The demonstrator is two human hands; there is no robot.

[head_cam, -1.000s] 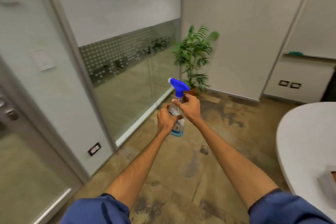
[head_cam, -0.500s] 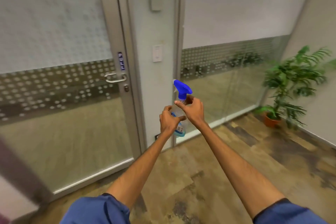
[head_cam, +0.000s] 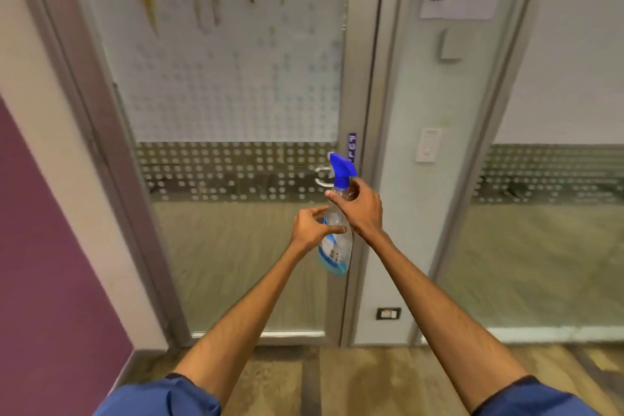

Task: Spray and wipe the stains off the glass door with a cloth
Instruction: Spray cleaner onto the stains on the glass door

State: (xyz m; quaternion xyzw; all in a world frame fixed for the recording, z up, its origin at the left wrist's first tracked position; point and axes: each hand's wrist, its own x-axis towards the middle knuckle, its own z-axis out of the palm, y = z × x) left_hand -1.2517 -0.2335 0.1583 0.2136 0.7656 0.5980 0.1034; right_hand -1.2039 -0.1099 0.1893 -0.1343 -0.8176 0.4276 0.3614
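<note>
Two bare hands meet at centre frame on one clear plastic spray bottle with a blue trigger head (head_cam: 336,213), held upright in front of the door edge. Left hand (head_cam: 312,226): fingers curled around the bottle's middle, gripping it. Right hand (head_cam: 359,209): closed over the bottle's shoulder just under the blue head; its palm hides the neck. Bottle label: blurred, unreadable. Frosted, dot-patterned glass door in a grey metal frame (head_cam: 236,94): fills the left and centre of the frame. Yellow-brown streaky stains (head_cam: 148,7): upper left of the glass, several marks, outlines soft. Metal lever door handle (head_cam: 322,176): partly hidden behind the bottle. Small purple sign (head_cam: 352,145) on the frame: lettering hard to make out. Blue sleeves (head_cam: 158,398): cut off by the lower edge.
</note>
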